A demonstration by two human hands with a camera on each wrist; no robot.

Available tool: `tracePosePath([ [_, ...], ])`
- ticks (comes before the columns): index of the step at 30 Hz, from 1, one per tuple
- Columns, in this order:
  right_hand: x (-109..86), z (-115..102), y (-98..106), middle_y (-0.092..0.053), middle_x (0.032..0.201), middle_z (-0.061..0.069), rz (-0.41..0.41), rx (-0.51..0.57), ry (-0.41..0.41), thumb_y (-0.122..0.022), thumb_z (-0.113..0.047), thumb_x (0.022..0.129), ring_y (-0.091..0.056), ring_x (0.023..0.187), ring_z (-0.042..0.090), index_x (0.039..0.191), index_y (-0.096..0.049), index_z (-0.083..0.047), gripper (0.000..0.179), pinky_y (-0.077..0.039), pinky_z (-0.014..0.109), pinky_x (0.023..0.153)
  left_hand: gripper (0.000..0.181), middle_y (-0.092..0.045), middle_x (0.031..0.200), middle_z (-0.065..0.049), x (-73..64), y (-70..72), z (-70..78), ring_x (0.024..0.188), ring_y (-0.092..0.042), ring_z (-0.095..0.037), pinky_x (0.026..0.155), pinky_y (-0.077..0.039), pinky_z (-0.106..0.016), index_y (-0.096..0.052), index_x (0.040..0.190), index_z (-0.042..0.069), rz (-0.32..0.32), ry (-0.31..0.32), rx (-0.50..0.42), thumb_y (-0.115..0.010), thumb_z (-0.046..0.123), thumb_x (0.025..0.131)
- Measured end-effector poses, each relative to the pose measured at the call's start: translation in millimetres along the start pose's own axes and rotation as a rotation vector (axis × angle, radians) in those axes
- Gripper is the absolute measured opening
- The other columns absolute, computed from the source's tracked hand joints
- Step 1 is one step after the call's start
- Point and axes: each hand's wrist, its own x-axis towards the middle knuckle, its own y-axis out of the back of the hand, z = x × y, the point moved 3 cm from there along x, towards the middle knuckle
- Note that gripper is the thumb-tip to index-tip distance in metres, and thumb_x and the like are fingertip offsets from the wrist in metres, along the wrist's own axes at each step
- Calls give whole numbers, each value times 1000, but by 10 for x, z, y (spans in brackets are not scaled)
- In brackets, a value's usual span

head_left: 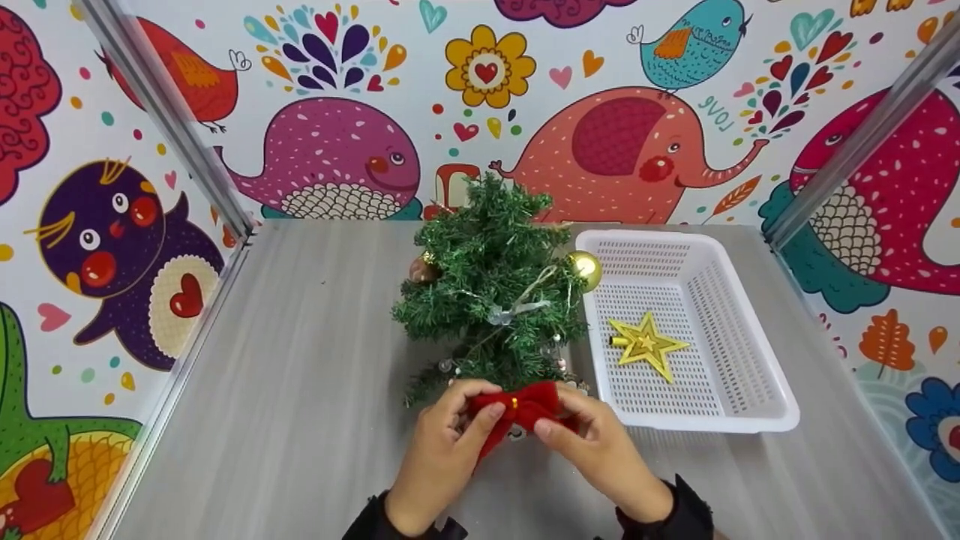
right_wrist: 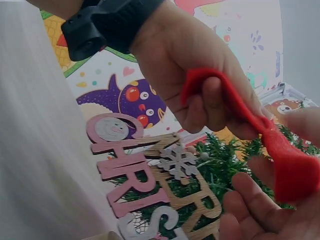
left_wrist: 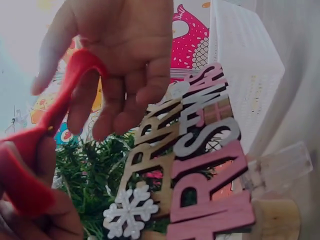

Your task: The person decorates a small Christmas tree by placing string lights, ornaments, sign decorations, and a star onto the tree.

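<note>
A red fabric bow with a small gold tie at its middle is held between both hands, just in front of a small green Christmas tree. My left hand pinches the bow's left side between thumb and fingers. On the other side, my right hand holds the right loop, thumb in front. Below the bow stands a wooden Merry Christmas sign with pink, white and brown letters, mostly hidden by the hands in the head view. A white snowflake decorates it.
Right of the tree stands a white perforated basket with a gold star inside. A shiny gold ball and a brownish ball hang on the tree. Patterned panels with metal posts surround the grey tabletop.
</note>
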Motion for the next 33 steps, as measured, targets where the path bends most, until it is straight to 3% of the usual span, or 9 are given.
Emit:
tracePosePath([
  [4, 16, -49, 29, -76, 100, 6, 105, 12, -89, -67, -10, 101, -68, 73, 12, 119, -71, 0, 21, -58, 27, 65, 32, -75, 104, -7, 7, -27, 13, 77, -65, -4, 65, -54, -23, -67, 126, 9, -15, 18, 8, -67, 31, 102],
  [9, 18, -59, -4, -77, 90, 4, 236, 2, -113, -72, -9, 97, -50, 46, 9, 114, -72, -1, 19, -47, 29, 40, 21, -72, 87, -2, 36, -40, 2, 65, -59, -4, 58, -51, -22, -70, 113, 14, 60, 53, -9, -71, 29, 99],
  [14, 47, -28, -23, -74, 79, 1, 334, -36, -71, -74, -5, 95, -49, 46, 8, 105, -73, -2, 11, -45, 27, 38, 20, -69, 84, 3, 67, -46, -30, 61, -54, -4, 56, -47, -21, -74, 113, 18, 137, 53, 51, -72, 32, 98],
  [17, 86, -47, 1, -72, 77, 0, 367, -81, -8, -75, -3, 93, -49, 47, 7, 104, -73, -3, 11, -45, 26, 39, 28, -70, 93, 5, 83, -47, -32, 63, -51, -3, 57, -46, -21, -74, 122, 16, 185, -22, 134, -71, 31, 99],
  [19, 123, -80, 31, -72, 77, 2, 378, -122, 55, -76, -1, 92, -50, 47, 6, 103, -74, -4, 12, -45, 25, 39, 30, -68, 95, 4, 95, -48, -17, 63, -49, -2, 56, -45, -20, -71, 126, 13, 220, -108, 187, -70, 27, 99],
  [24, 253, -169, 112, -74, 83, 10, 353, -216, 252, -75, 6, 89, -56, 55, 3, 103, -74, -2, 16, -49, 22, 45, 20, -66, 88, 0, 163, -29, 69, 65, -55, -1, 56, -47, -16, -60, 110, 9, 297, -399, 376, -73, 15, 96],
  [28, 360, -203, 159, -76, 91, 11, 337, -285, 353, -75, 9, 87, -63, 65, 4, 105, -74, -2, 20, -55, 23, 53, 19, -72, 101, -2, 254, 24, 150, 84, -70, -10, 71, -56, -20, -67, 104, 11, 320, -607, 522, -79, 5, 89],
  [30, 401, -208, 168, -76, 91, 9, 335, -330, 362, -76, 7, 88, -62, 65, 4, 106, -74, -3, 21, -54, 23, 53, 24, -72, 104, -2, 288, 55, 174, 89, -71, -12, 75, -58, -21, -72, 106, 12, 314, -651, 565, -80, 1, 87],
  [33, 442, -204, 168, -76, 92, 4, 324, -407, 332, -77, 1, 89, -62, 66, 4, 107, -75, -5, 19, -54, 23, 55, 26, -72, 105, -3, 312, 93, 190, 94, -71, -14, 80, -59, -23, -76, 108, 12, 308, -657, 631, -82, 1, 85],
])
